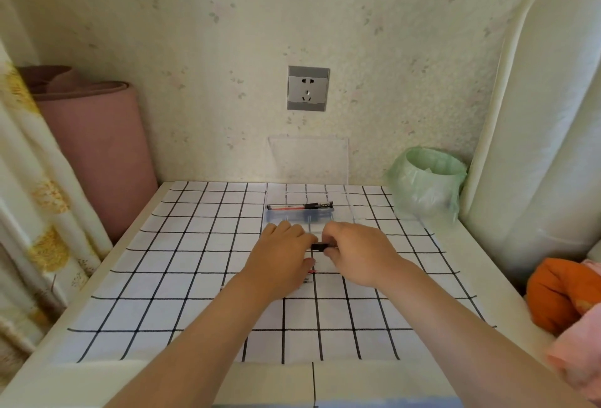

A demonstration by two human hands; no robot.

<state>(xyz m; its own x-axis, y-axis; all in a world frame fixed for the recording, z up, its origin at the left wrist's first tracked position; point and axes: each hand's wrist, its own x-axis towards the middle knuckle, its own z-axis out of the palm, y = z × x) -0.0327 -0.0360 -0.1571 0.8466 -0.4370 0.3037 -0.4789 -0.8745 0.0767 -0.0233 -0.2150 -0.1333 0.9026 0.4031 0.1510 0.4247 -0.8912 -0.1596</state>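
Both hands meet over the middle of the tabletop (pixel 182 277), which is covered by a white cloth with a black grid. Between them sits a short black pen piece (pixel 318 247), held just above the cloth and lying roughly level from left to right. The right hand (pixel 357 254) pinches its right end, with curled fingers above and the thumb below. The left hand (pixel 279 258) has bent fingers that meet the piece's left end. That end goes out of sight behind them, so I cannot tell whether this hand grips it or only touches it.

Under the left hand's thumb side, a few thin pen parts (pixel 310 276), one with a red tip, lie on the cloth, mostly hidden by the hand.

Just behind the hands stands a clear plastic box (pixel 299 215) holding pens (pixel 300 206) with black and red parts laid lengthwise. Its clear lid (pixel 309 160) is open and stands upright against the wall.

A grey wall socket (pixel 308 88) is on the wall above the box. To the right, beyond the cloth's edge, is a small bin lined with a pale green bag (pixel 426 180). A rolled pink mat (pixel 97 147) leans in the left corner beside a flowered curtain (pixel 35 199). Orange and pink fabric (pixel 559 297) lies at the right edge.
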